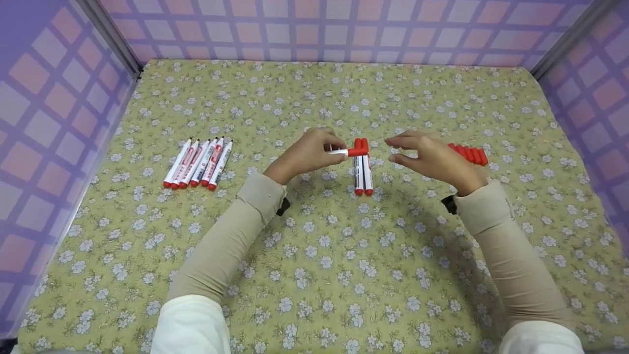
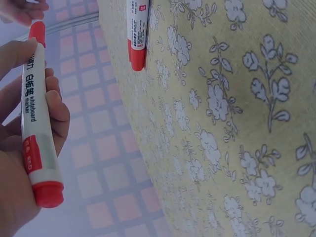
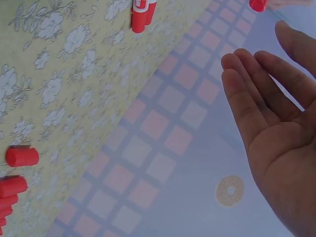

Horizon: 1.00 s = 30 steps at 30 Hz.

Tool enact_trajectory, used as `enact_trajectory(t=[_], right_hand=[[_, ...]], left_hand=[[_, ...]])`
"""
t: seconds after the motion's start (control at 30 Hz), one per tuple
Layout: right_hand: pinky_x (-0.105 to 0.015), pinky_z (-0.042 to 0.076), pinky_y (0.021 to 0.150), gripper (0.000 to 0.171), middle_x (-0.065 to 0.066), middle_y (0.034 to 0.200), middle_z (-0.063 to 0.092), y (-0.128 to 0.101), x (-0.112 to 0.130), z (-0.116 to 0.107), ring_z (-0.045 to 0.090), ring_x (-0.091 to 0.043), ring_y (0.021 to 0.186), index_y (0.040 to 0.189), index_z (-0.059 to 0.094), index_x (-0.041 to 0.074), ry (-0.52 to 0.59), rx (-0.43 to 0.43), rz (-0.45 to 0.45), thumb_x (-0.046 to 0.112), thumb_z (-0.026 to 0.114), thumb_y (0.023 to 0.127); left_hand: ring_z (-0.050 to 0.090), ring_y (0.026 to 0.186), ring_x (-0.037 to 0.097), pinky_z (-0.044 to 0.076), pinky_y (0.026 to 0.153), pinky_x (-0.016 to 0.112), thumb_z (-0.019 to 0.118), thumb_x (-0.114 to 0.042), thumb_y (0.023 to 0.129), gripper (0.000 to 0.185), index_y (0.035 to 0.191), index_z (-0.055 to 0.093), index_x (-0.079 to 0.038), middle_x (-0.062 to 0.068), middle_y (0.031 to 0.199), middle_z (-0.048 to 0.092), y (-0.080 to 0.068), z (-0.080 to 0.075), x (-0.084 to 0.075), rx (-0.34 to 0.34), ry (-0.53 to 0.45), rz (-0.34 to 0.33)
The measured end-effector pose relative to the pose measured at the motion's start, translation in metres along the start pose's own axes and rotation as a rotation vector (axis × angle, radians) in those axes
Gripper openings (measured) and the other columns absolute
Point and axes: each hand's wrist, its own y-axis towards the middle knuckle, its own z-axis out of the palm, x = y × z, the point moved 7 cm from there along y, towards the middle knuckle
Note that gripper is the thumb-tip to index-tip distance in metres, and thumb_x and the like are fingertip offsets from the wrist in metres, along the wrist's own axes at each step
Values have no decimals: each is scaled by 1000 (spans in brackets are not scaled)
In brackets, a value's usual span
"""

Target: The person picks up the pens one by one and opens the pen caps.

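Observation:
My left hand [image 1: 312,150] grips a white whiteboard marker [image 2: 37,118] with its red cap on. In the head view that marker lies level, its cap pointing right. Below the cap, two capped markers [image 1: 359,174] lie side by side on the cloth, caps toward the far side. To their right my right hand [image 1: 432,155] is raised with nothing in it. Its fingers [image 3: 242,101] are extended and the thumb is apart from them, as the right wrist view shows.
Several uncapped markers [image 1: 194,164] lie in a row at the left, dark tips facing away. A row of loose red caps [image 1: 471,155] sits at the right, partly behind my right hand. Flowered cloth [image 1: 314,295] covers the table, and checkered panels [image 1: 314,29] enclose the back and sides.

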Motion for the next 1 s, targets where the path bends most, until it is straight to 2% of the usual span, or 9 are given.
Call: enact_trajectory(t=[0.13,0.4,0.6,0.73,1.0], right_hand=[[-47,52,90,40,-17,126,62,8,11,6,61,-33,113,130,60,4,-57,3,-37,22,62,94],[-44,54,86,38,-17,122,64,20,32,18,64,-31,108,128,61,3,-37,38,-111,19,63,94],[-39,56,77,34,-14,111,67,26,45,25,67,-25,92,125,63,3,-50,36,-184,16,62,94],[-38,56,74,30,-15,108,68,28,52,28,67,-25,88,121,65,1,-49,21,-226,14,62,94],[-35,57,74,28,-16,103,69,30,58,32,68,-25,86,119,66,-1,-91,-6,-237,8,62,93]], left_hand=[[46,76,17,41,67,28,63,-23,93,23,108,73,-7,6,96,60,-2,1,-7,11,28,29],[48,78,17,44,69,28,60,-19,94,19,102,73,-7,6,96,60,-4,5,-18,32,84,88],[50,78,15,43,69,27,59,-18,95,20,106,73,-8,6,98,63,-4,7,-21,31,81,147],[49,77,15,43,67,27,59,-19,95,23,112,72,-9,6,97,62,-5,8,-23,24,111,159],[53,83,16,47,72,29,60,-20,95,25,114,71,-8,7,101,63,-6,8,-24,14,160,158]])
